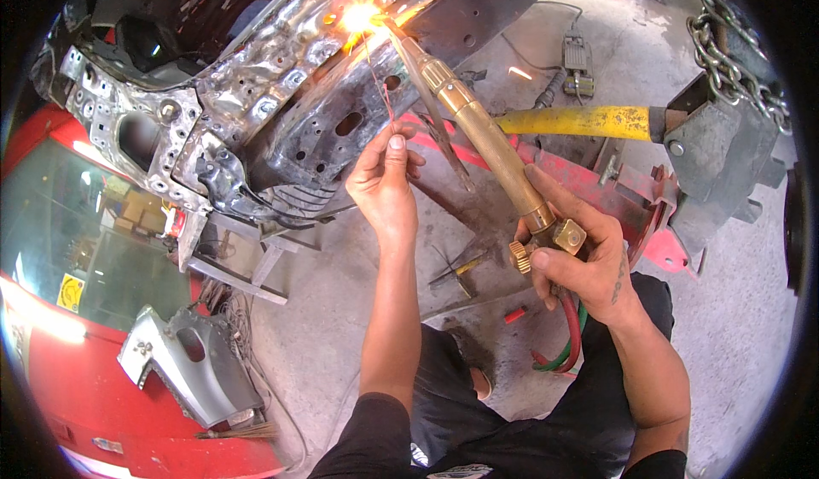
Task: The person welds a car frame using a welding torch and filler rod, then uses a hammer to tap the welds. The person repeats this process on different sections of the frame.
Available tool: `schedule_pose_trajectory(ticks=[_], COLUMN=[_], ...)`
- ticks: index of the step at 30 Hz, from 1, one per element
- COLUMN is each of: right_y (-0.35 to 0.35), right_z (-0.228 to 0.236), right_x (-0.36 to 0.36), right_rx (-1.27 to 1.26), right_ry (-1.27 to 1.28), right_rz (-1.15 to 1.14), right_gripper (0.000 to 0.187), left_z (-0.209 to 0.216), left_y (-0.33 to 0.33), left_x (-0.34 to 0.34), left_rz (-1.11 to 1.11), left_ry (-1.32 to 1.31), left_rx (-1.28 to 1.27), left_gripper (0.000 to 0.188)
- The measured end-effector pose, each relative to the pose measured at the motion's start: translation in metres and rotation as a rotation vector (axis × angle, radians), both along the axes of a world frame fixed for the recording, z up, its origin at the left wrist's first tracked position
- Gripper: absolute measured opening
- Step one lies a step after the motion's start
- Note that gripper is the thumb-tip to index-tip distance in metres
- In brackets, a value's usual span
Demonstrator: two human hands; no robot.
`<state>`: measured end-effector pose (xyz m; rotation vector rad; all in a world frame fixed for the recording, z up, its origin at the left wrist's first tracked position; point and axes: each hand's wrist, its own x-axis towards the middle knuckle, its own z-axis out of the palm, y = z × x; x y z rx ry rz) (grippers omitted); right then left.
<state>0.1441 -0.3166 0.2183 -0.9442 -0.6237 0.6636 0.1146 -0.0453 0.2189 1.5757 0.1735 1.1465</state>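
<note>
Clearly, the left hand [384, 176] pinches a thin rod [386, 97] rising above it; the right hand [589, 261] grips a brass torch [488, 142] slanting up-left.

Yellow sticker [71, 292], on car window [51, 214], illegible

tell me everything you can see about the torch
The torch looks brass: a long tube with ringed collars and a narrowing tip, plus a ribbed knob and blocky fitting near its lower end. It slants up and left, apparently lit; its tip meets a bright glow at the perforated metal, glare hiding any contact. The right hand grips its lower end, with a red hose and a green hose hanging below.
</note>
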Motion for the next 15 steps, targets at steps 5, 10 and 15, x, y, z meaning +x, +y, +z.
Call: schedule_pose_trajectory(ticks=[5, 10, 15], right_y=[0.0003, 0.0002, -0.0001], right_z=[-0.0011, -0.0008, -0.0002], right_x=[-0.0004, 0.0004, 0.0001], right_rx=[0.017, 0.023, 0.023], right_ry=[0.009, 0.001, 0.013], right_rz=[0.002, 0.005, 0.006], right_gripper=[0.075, 0.075, 0.075], left_z=[-0.0001, 0.0002, -0.0002], left_y=[0.0014, 0.0025, 0.0034], left_x=[0.0004, 0.0012, 0.0016], left_rz=[-0.001, 0.002, 0.000], left_ry=[-0.007, -0.007, -0.012], left_rx=[-0.008, -0.003, 0.004], left_gripper=[0.025, 0.025, 0.026])
